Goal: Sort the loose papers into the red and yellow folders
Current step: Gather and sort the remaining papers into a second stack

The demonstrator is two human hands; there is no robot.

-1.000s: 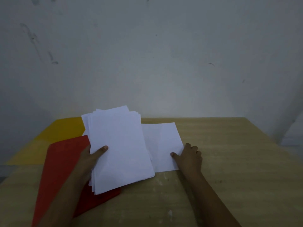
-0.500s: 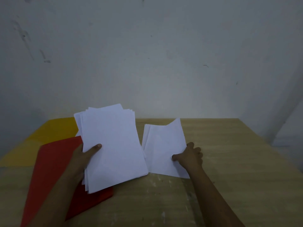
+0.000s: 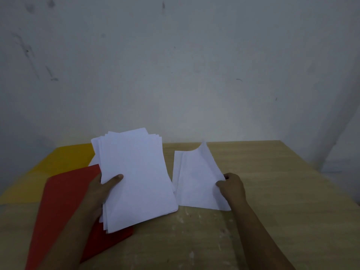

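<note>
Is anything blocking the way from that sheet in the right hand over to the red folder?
Yes. The stack of papers that the left hand holds sits between the loose sheet, pinched by the right hand, and the red folder, covering part of it.

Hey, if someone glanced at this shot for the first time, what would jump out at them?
The white paper stack, gripped by the left hand above the red folder, stands out most. To its right, the right hand pinches a curling sheet on the wooden table. A yellow folder lies far left.
</note>
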